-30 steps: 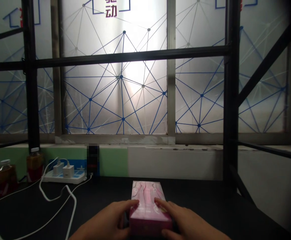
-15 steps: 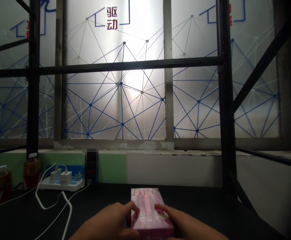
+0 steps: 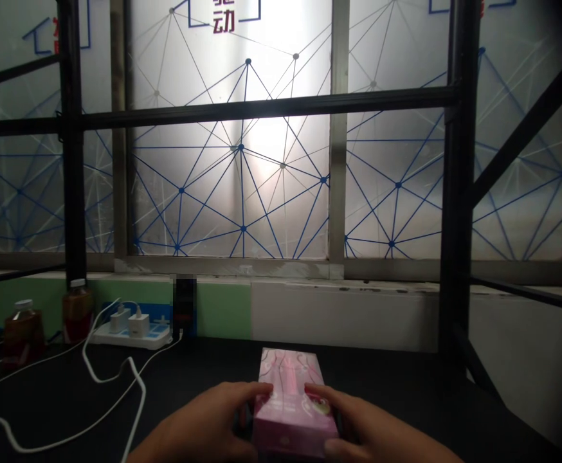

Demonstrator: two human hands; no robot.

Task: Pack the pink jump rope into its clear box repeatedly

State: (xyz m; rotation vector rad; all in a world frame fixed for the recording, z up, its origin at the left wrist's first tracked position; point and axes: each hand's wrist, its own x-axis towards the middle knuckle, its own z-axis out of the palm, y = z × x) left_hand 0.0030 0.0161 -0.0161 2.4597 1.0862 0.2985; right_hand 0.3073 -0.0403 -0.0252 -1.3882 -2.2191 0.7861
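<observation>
Far left, on the black table, two plastic bottles of dark amber liquid: the nearer bottle with a clear neck, the other bottle just behind and to its right, with a white cap. White cables loop loosely over the tabletop from there toward the center-left. Next is a white power strip against the wall, with two white charger plugs side by side in it. Just right of that, a dark upright object, pixelated, can't tell what it is.

Center front, the pink cardboard box lies flat and lengthwise on the table, near the person, printed with a pale pattern. Left hand is on the box's left side, fingers curled narrow over its top near edge. Right hand mirrors it on the right side, fingers over the top. Both hands hold the box between them; can't tell if it is lifted off the table.

Right of the box, a black metal rack upright stands at the table's far edge. Behind everything, a frosted window with a blue line pattern.
</observation>
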